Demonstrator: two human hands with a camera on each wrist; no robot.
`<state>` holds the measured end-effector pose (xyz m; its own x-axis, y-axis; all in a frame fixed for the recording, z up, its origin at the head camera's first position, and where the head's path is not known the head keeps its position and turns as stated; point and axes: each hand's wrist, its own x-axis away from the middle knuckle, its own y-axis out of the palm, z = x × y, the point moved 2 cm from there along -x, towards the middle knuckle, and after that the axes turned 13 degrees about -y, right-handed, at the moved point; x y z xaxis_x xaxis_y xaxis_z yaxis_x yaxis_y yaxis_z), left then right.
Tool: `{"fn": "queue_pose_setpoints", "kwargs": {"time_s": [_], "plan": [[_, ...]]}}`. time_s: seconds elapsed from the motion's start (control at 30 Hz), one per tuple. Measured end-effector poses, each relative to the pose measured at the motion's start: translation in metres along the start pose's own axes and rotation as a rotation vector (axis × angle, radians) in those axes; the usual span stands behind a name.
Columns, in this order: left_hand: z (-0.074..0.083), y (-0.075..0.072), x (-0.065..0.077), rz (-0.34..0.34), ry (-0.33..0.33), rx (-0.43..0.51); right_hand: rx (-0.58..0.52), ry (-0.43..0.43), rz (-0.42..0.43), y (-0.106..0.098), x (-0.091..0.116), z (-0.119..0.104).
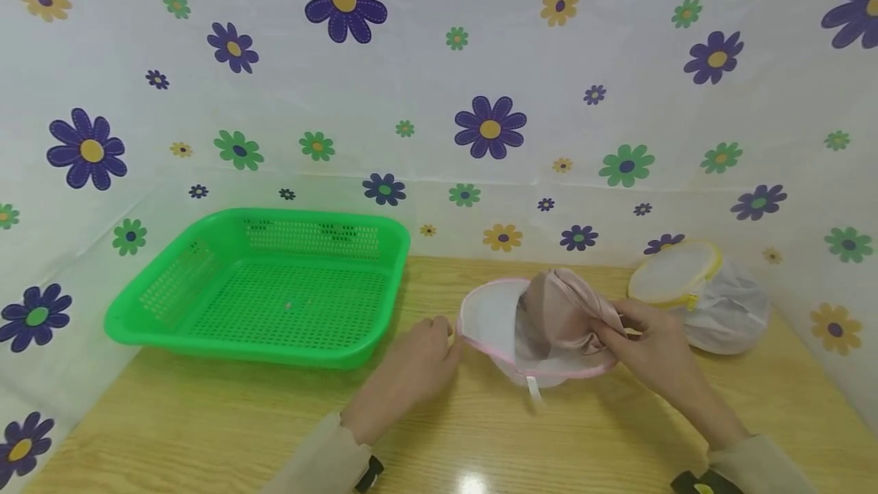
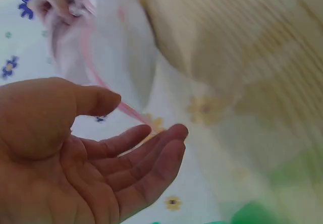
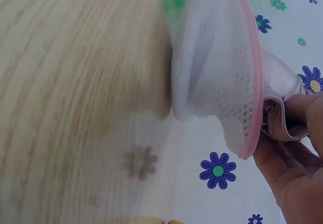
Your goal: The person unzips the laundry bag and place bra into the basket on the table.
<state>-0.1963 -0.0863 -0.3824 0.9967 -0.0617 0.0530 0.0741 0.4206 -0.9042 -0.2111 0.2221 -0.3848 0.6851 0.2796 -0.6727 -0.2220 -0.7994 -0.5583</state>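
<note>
A white mesh laundry bag (image 1: pixel 488 319) with a pink zip edge lies open on the table in the middle of the head view. Partly inside its mouth sits a dusty-pink satin bra (image 1: pixel 559 307), a moulded cup facing up. My right hand (image 1: pixel 648 345) pinches the bra's right end at the bag's right rim; the right wrist view shows the folded satin (image 3: pixel 277 118) between thumb and fingers. At the bag's left rim is my left hand (image 1: pixel 421 357). Its thumb and fingers (image 2: pixel 151 173) are apart in the left wrist view, the pink edge right at the fingertips.
A green plastic basket (image 1: pixel 257 353) with perforated sides stands left of my left hand. Behind my right hand, at the back right, rests a second mesh bag (image 1: pixel 727 311) with a yellow zip edge. A flower-printed sheet (image 1: pixel 411 59) rises behind the wooden table (image 1: pixel 439 433).
</note>
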Motion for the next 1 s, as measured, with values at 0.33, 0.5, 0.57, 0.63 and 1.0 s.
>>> {"fn": "queue_pose_setpoints", "kwargs": {"time_s": [0.33, 0.5, 0.57, 0.63, 1.0], "plan": [[-0.010, -0.061, 0.043, -0.033, 0.057, 0.106, 0.083, -0.039, 0.066, 0.000, -0.014, 0.015], [-0.050, -0.085, 0.056, 0.091, 0.026, 0.038, 0.095, -0.079, 0.104, 0.000, -0.017, 0.015], [-0.071, -0.091, 0.062, 0.154, 0.038, -0.024, 0.093, -0.094, 0.106, -0.001, -0.018, 0.013], [-0.091, -0.095, 0.067, 0.216, 0.064, -0.113, 0.081, -0.098, 0.105, -0.002, -0.019, 0.011], [-0.143, -0.100, 0.070, 0.258, 0.100, -0.353, 0.110, -0.368, 0.110, -0.002, -0.028, -0.005]]}}
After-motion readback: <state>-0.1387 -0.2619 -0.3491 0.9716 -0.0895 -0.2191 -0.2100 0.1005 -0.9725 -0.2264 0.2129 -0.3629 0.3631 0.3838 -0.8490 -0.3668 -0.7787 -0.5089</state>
